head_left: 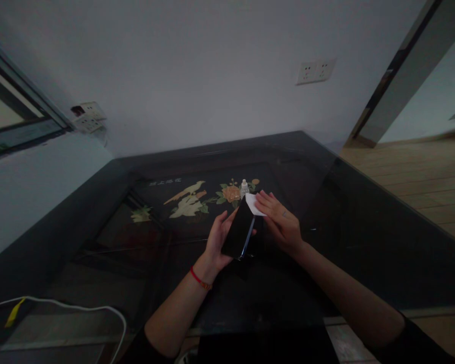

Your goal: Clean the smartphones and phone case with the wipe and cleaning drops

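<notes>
My left hand [219, 241] is wrapped round a black phone [239, 229], held tilted above the dark glass-topped table [356, 217]. A red cord sits on that wrist. My right hand [279, 220] presses a small white wipe [255, 204] against the phone's upper end, fingers together and laid over it. Just behind the phone stands a small clear bottle [244, 187] with a white cap.
The table top bears an inlaid bird and flower picture [191, 200]. A white cable [79, 308] with a yellow tag lies at the near left. Wall sockets [315, 71] sit on the back wall, more sockets [87, 116] at the left corner. Wooden floor [420, 177] lies to the right.
</notes>
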Motion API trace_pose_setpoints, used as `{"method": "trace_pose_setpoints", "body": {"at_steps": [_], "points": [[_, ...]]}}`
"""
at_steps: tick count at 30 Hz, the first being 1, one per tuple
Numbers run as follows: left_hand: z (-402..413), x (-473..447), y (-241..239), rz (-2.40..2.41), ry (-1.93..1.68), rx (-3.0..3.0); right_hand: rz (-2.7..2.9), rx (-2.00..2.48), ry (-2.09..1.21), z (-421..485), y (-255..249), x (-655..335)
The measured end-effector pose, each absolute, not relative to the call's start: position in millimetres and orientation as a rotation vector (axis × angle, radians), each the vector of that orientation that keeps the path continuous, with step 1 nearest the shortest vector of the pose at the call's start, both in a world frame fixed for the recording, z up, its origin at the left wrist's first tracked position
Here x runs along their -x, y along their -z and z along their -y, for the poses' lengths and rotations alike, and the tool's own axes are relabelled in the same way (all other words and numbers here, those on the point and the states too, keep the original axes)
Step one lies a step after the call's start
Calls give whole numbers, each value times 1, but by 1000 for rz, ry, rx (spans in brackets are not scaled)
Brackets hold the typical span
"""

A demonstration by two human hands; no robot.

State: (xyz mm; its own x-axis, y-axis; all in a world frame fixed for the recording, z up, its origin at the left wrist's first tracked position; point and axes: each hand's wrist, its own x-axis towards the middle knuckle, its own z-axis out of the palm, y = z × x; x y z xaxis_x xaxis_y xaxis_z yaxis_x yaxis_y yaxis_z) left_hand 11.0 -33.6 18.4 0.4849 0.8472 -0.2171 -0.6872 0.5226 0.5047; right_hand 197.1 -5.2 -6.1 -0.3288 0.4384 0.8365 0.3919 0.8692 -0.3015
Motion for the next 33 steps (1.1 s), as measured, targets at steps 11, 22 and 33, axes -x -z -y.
{"method": "trace_pose_setpoints", "body": {"at_steps": [11,22,33], "points": [[36,-12,-9,-334,-836,-379,1543,939,-412,4,2,-193],[37,-21,-15,-419,-1039,-358,1500,994,-522,12,13,-175],[41,-23,-13,-372,-941,-453,1381,1129,-703,-15,-2,-201]]}}
